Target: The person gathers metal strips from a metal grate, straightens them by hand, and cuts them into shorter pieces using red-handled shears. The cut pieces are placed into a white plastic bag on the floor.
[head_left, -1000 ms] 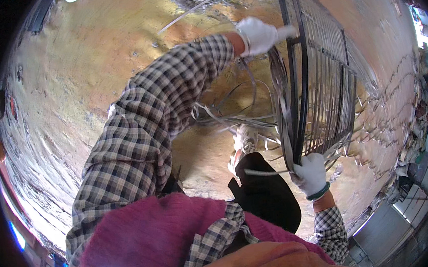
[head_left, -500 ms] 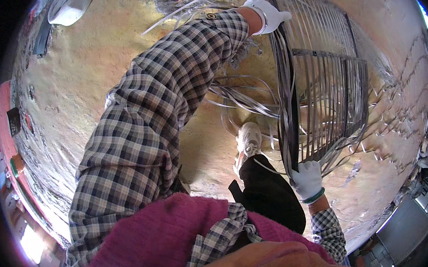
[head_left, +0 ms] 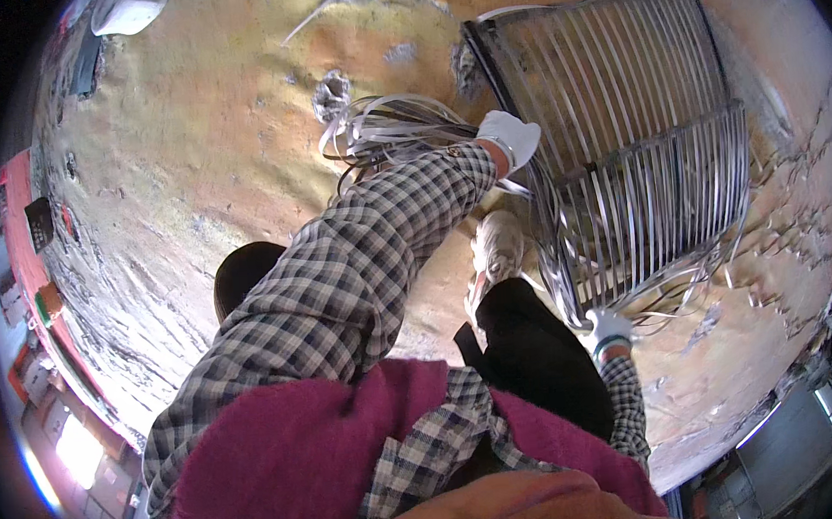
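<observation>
A slatted frame (head_left: 627, 160) with a dark rim and many parallel grey strips lies right of centre. My left hand (head_left: 512, 139), in a white glove, is closed at its left side on a bundle of loose flat strips (head_left: 392, 126). These fan out and curl to the left of the hand; its fingertips are partly hidden. My right hand (head_left: 609, 326), also gloved in white, grips the frame's near left corner, with its fingers curled there. More strips (head_left: 552, 250) run along the left side of the frame between my hands.
The floor (head_left: 186, 141) is worn and yellowish. My light shoe (head_left: 497, 244) stands just left of the frame. A white container (head_left: 131, 11) is at the far left, and a red edge (head_left: 20, 220) runs along the left. Loose strip ends (head_left: 697, 283) trail past the near side.
My left hand has come nearer along the frame's left side. The frame has tilted, its far end swinging left. The loose strips now spread further left. My right hand stays at the near corner.
</observation>
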A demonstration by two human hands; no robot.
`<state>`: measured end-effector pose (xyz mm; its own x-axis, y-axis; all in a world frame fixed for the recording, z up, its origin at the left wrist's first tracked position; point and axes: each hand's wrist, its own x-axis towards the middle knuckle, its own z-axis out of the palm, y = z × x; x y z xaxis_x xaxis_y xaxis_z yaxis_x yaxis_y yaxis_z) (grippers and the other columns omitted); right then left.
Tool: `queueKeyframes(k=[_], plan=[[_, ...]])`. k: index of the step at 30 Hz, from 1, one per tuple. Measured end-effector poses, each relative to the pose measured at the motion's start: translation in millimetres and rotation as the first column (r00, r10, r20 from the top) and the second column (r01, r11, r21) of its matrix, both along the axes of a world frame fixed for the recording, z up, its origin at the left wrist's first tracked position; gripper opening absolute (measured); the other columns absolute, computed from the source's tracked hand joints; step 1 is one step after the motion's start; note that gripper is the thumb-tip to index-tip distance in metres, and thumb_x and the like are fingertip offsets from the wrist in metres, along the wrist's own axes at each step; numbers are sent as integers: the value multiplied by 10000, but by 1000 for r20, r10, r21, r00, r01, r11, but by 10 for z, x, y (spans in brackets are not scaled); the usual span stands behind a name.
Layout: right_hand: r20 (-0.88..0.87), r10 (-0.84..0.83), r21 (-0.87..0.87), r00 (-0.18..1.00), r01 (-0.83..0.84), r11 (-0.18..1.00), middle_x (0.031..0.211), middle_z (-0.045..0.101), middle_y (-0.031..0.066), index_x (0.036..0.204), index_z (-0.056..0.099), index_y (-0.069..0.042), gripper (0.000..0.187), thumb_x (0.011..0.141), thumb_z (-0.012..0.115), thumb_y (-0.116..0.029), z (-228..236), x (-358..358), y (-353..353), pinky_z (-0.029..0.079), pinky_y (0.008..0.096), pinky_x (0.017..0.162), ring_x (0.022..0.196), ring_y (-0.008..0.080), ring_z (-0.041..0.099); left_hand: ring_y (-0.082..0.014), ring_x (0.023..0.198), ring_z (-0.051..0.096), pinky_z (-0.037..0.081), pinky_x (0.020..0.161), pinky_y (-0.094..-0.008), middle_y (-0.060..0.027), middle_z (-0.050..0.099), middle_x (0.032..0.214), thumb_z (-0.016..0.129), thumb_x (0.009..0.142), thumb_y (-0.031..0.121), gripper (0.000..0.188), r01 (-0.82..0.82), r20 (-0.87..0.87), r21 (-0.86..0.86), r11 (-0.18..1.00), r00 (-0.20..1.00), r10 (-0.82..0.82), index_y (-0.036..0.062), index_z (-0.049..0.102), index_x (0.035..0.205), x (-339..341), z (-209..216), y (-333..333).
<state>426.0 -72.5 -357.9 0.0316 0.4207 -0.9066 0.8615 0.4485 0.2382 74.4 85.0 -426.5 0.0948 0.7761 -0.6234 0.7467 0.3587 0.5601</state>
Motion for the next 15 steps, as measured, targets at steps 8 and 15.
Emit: queueKeyframes(k=[8, 15], plan=[[-782, 57, 353, 621, 365, 861, 1123, 575, 186, 1272, 439, -87, 647, 720, 695, -308, -238, -1668, 1068, 464, 418, 840, 1001, 349, 570, -359, 786, 642, 495, 692, -454, -201, 647, 808, 430, 861, 218, 254, 269, -226, 180, 946, 947, -226, 58, 621, 912, 123, -276, -318], [-463, -101, 348, 880, 286, 893, 993, 630, 185, 1167, 481, -153, 488, 768, 589, -413, -893, -2218, 1273, 458, 443, 829, 932, 360, 603, -359, 907, 612, 474, 815, -403, -211, 640, 929, 380, 877, 328, 412, -36, -62, -16, 999, 997, 35, 28, 662, 893, 211, -284, -323]])
